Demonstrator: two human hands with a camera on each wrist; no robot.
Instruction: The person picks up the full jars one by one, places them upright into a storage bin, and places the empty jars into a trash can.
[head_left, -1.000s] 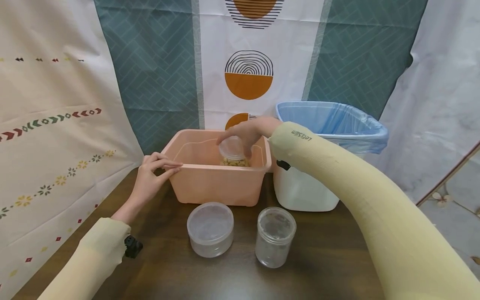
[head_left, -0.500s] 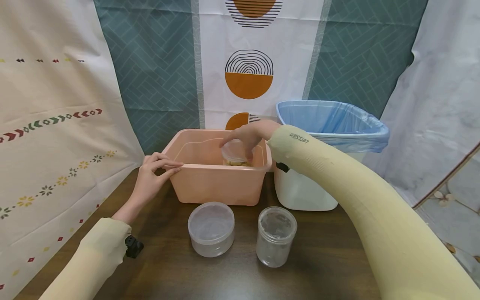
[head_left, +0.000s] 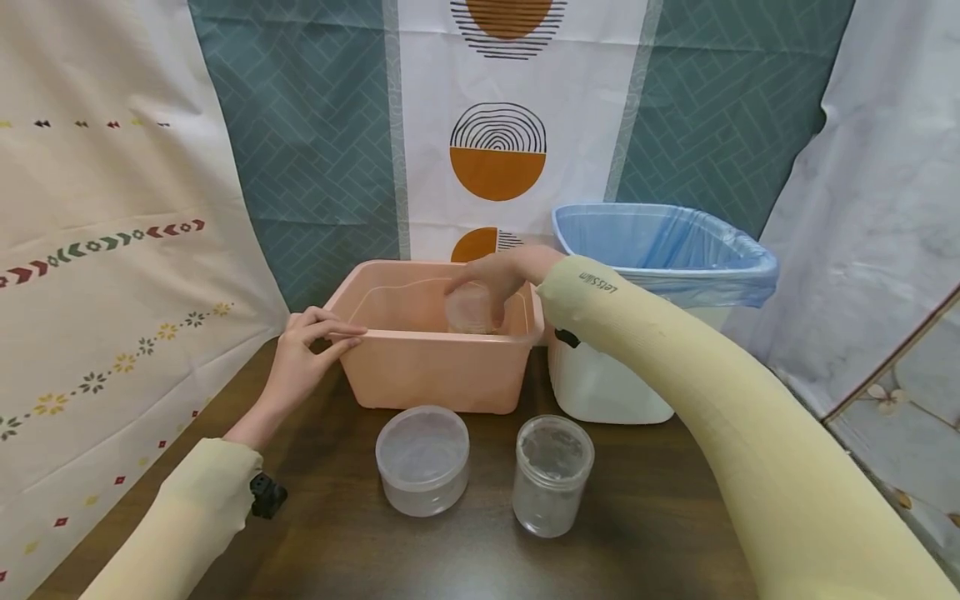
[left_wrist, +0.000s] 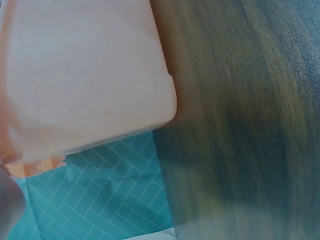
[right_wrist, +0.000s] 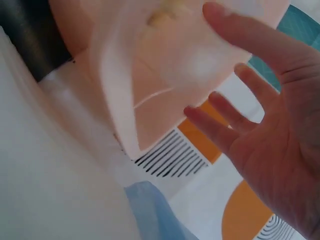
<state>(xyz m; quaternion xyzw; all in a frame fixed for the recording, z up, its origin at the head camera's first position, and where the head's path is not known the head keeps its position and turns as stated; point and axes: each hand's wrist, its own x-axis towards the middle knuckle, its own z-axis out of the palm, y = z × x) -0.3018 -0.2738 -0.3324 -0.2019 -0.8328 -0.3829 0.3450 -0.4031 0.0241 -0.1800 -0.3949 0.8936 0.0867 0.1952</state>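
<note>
A see-through jar [head_left: 468, 308] with a pale lid is inside the pink plastic bin [head_left: 427, 372], towards its right end. My right hand [head_left: 491, 277] reaches down over the lid, thumb and fingers spread around it. In the right wrist view the jar is blurred, and yellowish nut-like pieces [right_wrist: 167, 12] show beyond the fingers [right_wrist: 212, 127]. My left hand [head_left: 303, 342] pinches the bin's front left corner between thumb and fingers; the left wrist view shows mostly the bin's outer wall [left_wrist: 95, 75]. The bin's front wall hides the lower part of the jar.
On the dark wooden table [head_left: 330, 533], a low round see-through container [head_left: 422, 462] stands in front of the bin. A taller see-through jar [head_left: 551, 475] is to its right. A white waste bin [head_left: 607, 379] with a blue liner [head_left: 667, 242] stands under my right forearm.
The right hand and jar have sunk lower into the bin and shifted slightly right. The contents seen above its front rim are now hidden. The left hand has stayed put.
</note>
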